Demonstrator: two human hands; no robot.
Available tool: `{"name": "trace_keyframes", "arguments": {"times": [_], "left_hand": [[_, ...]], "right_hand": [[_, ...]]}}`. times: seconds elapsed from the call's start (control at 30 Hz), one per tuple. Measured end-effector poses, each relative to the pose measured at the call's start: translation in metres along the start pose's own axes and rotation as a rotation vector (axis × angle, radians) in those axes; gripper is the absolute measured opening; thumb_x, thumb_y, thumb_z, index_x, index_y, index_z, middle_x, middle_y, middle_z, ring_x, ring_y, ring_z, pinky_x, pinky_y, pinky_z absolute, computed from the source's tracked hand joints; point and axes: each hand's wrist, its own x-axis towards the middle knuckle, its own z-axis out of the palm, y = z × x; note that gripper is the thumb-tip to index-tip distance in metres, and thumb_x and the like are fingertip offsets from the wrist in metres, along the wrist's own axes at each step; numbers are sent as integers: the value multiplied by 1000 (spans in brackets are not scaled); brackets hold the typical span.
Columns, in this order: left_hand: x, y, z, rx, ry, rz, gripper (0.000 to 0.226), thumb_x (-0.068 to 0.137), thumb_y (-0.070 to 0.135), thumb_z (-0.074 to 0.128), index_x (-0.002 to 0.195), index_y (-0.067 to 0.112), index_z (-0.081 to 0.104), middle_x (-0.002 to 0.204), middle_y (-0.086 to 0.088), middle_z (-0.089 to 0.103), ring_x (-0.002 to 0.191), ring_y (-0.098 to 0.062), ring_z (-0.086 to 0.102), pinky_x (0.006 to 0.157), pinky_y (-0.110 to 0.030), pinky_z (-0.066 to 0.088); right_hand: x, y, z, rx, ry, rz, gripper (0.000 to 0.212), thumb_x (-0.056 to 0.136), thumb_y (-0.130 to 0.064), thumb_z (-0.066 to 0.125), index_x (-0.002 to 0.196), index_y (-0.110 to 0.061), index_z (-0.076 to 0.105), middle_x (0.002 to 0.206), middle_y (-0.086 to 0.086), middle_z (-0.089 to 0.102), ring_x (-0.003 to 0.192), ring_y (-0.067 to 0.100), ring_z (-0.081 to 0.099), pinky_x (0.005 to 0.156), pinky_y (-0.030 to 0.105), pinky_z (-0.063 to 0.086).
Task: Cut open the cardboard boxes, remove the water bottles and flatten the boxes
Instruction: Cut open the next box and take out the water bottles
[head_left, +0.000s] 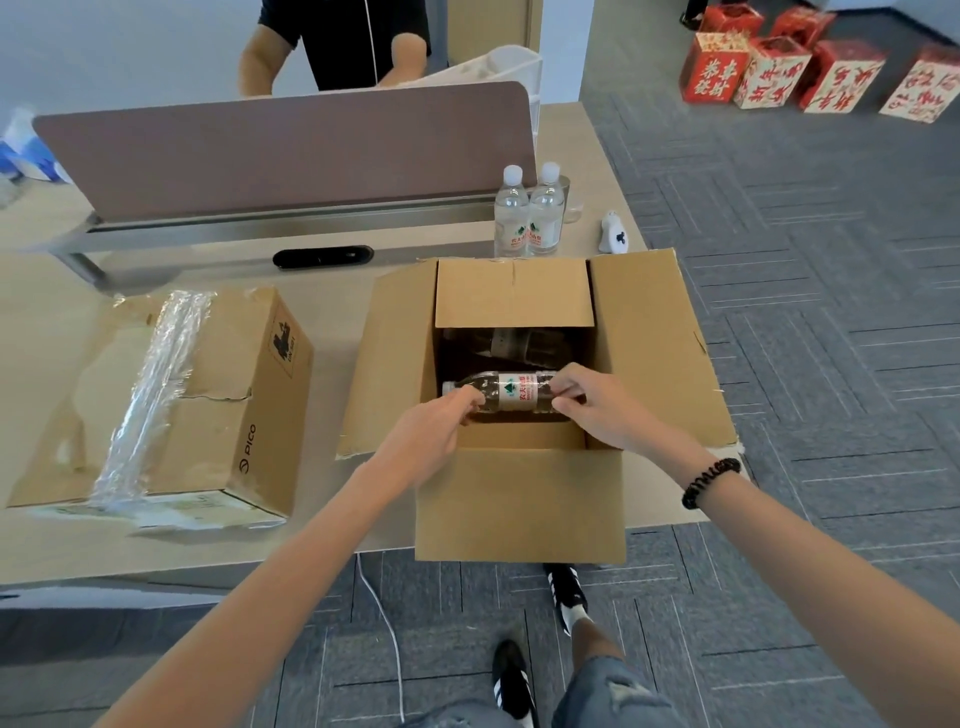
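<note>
Both arms are stretched forward from the lower edge of the view and are brought together over the open cardboard box (519, 504). The left hand (441, 423) is curled round the cap end of a water bottle (514, 391), with its fingers wrapped over the neck. The right hand (597, 410), with a black bracelet (710, 480) worn at its wrist, is closed round the base end with fingers and thumb. The bottle is held level between them, cap to the left, at the near part of the box's opening. Darker bottle shapes are dimly seen deeper inside, but how many cannot be told.

The box is set at the near right corner of the table (332, 312). Its near flap is hung down past the table's front edge, and its right flap is spread out as far as the table's right edge. The far flap is raised in front of two standing bottles (527, 215), beside which a small white object (614, 231) is placed. The left flap is laid out flat on the tabletop, and a strip of bare table is left between it and the taped box (208, 405) on the left. The far side of the table is closed off by a divider panel (285, 150).
</note>
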Motion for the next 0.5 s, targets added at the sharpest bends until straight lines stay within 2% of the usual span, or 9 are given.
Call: {"name": "trace_keyframes", "arguments": {"times": [0.13,0.17,0.27,0.33,0.43,0.5], "left_hand": [[17,1,-1,0,44,14,42,88,-8,54,124,13,50,123,-6,57,101,-22,62,85,-40,55],[21,2,-1,7,56,14,43,86,-8,56,124,12,51,124,-6,56,102,-21,60,86,-39,55],[38,-2,-1,68,85,-2,44,84,-6,60,123,12,53,122,-6,57,102,-20,59,87,-36,53],[50,-6,-2,77,85,-27,42,84,-2,62,122,15,54,121,-2,59,101,-20,58,87,-36,50],[70,-12,-1,105,59,-67,47,89,5,63,133,14,53,136,-5,56,122,-21,53,104,-36,44],[77,-12,0,140,56,-102,53,92,5,60,143,13,46,150,-8,45,137,-22,42,114,-33,29]], "right_hand": [[28,1,4,-12,19,84,33,98,-17,55,130,-14,47,130,6,56,107,15,55,73,17,45],[35,1,5,-8,19,102,38,97,-17,55,133,-12,45,133,7,53,110,17,54,75,17,46],[55,4,8,10,27,151,50,96,-14,57,142,-11,38,144,9,45,128,23,47,99,30,44],[66,7,10,42,39,175,55,95,-13,57,145,-12,34,148,7,42,131,23,45,103,32,43],[77,11,10,78,79,179,56,96,-14,56,146,-14,33,150,5,39,133,22,44,103,33,45],[78,6,13,106,179,166,48,97,-13,53,143,-13,40,145,4,44,129,20,47,103,36,47]]}}
